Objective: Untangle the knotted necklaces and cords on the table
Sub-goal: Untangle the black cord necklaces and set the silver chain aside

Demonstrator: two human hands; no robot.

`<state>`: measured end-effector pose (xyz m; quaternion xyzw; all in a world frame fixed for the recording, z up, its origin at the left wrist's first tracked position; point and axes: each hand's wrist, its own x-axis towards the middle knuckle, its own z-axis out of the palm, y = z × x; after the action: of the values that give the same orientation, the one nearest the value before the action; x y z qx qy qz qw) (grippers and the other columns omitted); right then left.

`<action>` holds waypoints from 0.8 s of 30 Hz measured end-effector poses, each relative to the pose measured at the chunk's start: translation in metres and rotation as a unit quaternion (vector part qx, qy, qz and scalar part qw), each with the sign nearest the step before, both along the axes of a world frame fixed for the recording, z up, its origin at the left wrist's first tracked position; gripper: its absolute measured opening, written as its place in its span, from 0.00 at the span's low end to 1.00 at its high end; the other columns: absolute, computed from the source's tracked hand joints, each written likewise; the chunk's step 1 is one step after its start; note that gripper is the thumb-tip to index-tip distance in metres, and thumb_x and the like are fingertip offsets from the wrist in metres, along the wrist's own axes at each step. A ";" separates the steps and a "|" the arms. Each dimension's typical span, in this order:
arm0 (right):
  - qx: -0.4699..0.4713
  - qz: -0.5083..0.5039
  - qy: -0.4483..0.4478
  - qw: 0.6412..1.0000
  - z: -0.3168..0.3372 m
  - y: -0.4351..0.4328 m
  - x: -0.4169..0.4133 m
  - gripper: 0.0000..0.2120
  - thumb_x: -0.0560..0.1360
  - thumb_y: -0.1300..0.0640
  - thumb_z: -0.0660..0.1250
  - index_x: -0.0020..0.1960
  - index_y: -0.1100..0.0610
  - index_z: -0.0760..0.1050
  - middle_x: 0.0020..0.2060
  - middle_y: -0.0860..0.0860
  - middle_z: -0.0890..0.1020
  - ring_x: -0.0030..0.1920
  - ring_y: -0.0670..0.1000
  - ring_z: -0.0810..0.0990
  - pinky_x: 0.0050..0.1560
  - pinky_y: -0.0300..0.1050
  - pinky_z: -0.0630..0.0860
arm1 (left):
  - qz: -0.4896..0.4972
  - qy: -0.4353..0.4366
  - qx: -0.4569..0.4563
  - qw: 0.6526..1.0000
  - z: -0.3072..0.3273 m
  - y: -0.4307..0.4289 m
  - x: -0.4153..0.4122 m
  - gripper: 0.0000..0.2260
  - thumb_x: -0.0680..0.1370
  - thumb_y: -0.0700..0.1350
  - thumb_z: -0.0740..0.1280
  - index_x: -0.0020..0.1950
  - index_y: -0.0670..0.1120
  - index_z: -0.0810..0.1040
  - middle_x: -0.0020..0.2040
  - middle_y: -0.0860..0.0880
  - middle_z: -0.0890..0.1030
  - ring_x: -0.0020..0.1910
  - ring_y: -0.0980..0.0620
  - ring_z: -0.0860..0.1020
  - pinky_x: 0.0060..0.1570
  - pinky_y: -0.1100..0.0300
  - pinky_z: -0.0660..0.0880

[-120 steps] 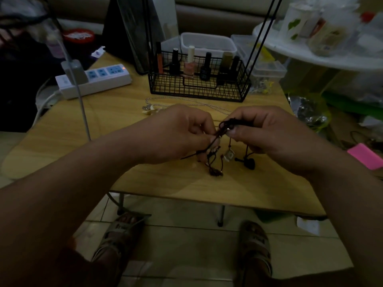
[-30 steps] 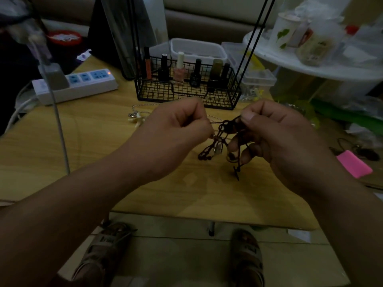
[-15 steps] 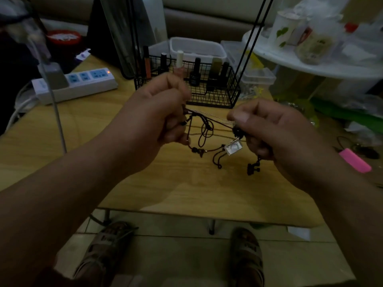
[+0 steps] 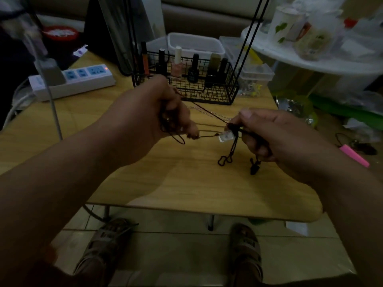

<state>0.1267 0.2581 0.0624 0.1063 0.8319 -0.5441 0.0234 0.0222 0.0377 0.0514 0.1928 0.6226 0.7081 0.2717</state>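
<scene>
Nothing here can be read as a word, brand or number. Pale marks that may be lettering sit on the straps of the sandals (image 4: 104,237) on the floor, and a faint label shows on a dark bottle (image 4: 193,73) standing in the wire basket (image 4: 207,94), but both are too dim and blurred to make out. The power strip (image 4: 83,79) on the desk (image 4: 186,183) carries a faint mark near its left end, likewise illegible, and a small lit orange lamp at its right end.
</scene>
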 end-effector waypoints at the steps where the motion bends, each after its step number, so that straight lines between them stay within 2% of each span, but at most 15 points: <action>1: -0.005 -0.001 -0.001 1.000 0.000 0.001 0.000 0.17 0.82 0.44 0.61 0.53 0.52 0.84 0.32 0.50 0.72 0.29 0.44 0.68 0.28 0.34 0.66 | 0.000 -0.009 0.005 1.000 0.001 -0.003 -0.001 0.13 0.82 0.43 0.55 0.38 0.47 0.66 0.33 0.47 0.72 0.34 0.45 0.77 0.47 0.48 0.83; 4: -0.004 0.013 0.010 1.000 -0.002 0.001 0.000 0.14 0.79 0.45 0.66 0.53 0.54 0.83 0.30 0.50 0.74 0.29 0.45 0.70 0.29 0.35 0.68 | 0.007 0.030 -0.029 0.999 0.001 -0.007 -0.004 0.16 0.85 0.47 0.58 0.37 0.48 0.68 0.30 0.49 0.61 0.28 0.51 0.63 0.38 0.53 0.78; 5: -0.002 0.025 0.016 1.000 -0.002 0.001 0.000 0.15 0.76 0.45 0.68 0.52 0.55 0.83 0.30 0.51 0.75 0.30 0.46 0.72 0.30 0.36 0.70 | -0.001 0.050 -0.038 0.998 0.002 -0.007 -0.003 0.16 0.85 0.48 0.59 0.39 0.47 0.73 0.30 0.49 0.61 0.27 0.51 0.62 0.38 0.53 0.77; 7: 0.001 0.054 0.020 0.998 -0.002 0.001 0.001 0.16 0.71 0.45 0.71 0.52 0.54 0.84 0.32 0.54 0.75 0.31 0.48 0.74 0.32 0.37 0.72 | -0.015 0.068 -0.052 0.996 0.003 -0.009 -0.002 0.15 0.86 0.49 0.60 0.48 0.44 0.81 0.29 0.48 0.60 0.27 0.49 0.60 0.39 0.53 0.76; 8: 0.003 0.068 0.017 0.998 -0.001 -0.001 0.001 0.16 0.69 0.45 0.72 0.53 0.52 0.84 0.32 0.54 0.75 0.31 0.47 0.75 0.32 0.37 0.72 | -0.018 0.067 -0.052 0.996 0.004 -0.009 0.000 0.14 0.86 0.49 0.59 0.53 0.44 0.83 0.29 0.47 0.60 0.27 0.48 0.59 0.41 0.52 0.75; 10: 0.016 0.088 0.013 0.996 0.000 -0.003 0.003 0.16 0.68 0.45 0.73 0.54 0.48 0.85 0.30 0.52 0.75 0.31 0.46 0.75 0.32 0.35 0.72 | -0.022 0.061 -0.034 0.997 0.005 -0.008 0.002 0.14 0.86 0.48 0.58 0.55 0.44 0.83 0.28 0.47 0.60 0.27 0.47 0.57 0.41 0.53 0.77; 13: 0.012 0.082 0.026 0.996 -0.002 -0.004 0.003 0.14 0.68 0.45 0.72 0.52 0.49 0.85 0.31 0.53 0.77 0.32 0.47 0.75 0.32 0.35 0.71 | -0.008 0.041 0.000 0.999 0.006 -0.006 0.002 0.14 0.85 0.46 0.57 0.47 0.45 0.79 0.31 0.48 0.67 0.27 0.50 0.60 0.37 0.56 0.79; 16: -0.007 0.085 0.047 0.995 -0.004 -0.004 0.004 0.14 0.70 0.47 0.71 0.51 0.54 0.84 0.34 0.58 0.76 0.31 0.49 0.74 0.32 0.35 0.72 | -0.028 0.042 0.005 0.999 0.003 -0.008 -0.001 0.09 0.80 0.46 0.60 0.40 0.47 0.73 0.34 0.49 0.71 0.28 0.51 0.61 0.31 0.58 0.72; 18: -0.013 0.092 0.060 0.994 -0.005 -0.004 0.004 0.13 0.72 0.48 0.70 0.50 0.56 0.84 0.34 0.55 0.76 0.32 0.50 0.74 0.33 0.37 0.72 | -0.053 0.106 -0.068 0.991 0.001 -0.008 -0.001 0.06 0.76 0.49 0.66 0.43 0.47 0.76 0.32 0.51 0.70 0.28 0.53 0.65 0.30 0.58 0.67; 21: -0.012 0.085 0.076 0.993 -0.007 -0.003 0.003 0.12 0.75 0.49 0.68 0.51 0.57 0.83 0.33 0.50 0.76 0.32 0.50 0.73 0.34 0.39 0.73 | -0.105 0.176 -0.185 0.961 0.001 -0.004 0.006 0.14 0.74 0.61 0.75 0.48 0.51 0.84 0.30 0.54 0.74 0.28 0.54 0.69 0.31 0.57 0.67; 24: -0.010 0.085 0.083 0.993 -0.005 -0.004 0.002 0.12 0.77 0.48 0.66 0.49 0.54 0.83 0.31 0.52 0.74 0.31 0.49 0.72 0.35 0.40 0.72 | -0.124 0.191 -0.200 0.953 0.003 0.000 0.014 0.13 0.71 0.58 0.73 0.48 0.52 0.87 0.32 0.54 0.78 0.29 0.54 0.71 0.28 0.61 0.68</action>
<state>0.1291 0.2541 0.0572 -0.0109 0.8315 -0.5554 0.0014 0.0358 0.0382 0.0549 0.3420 0.7628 0.4801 0.2657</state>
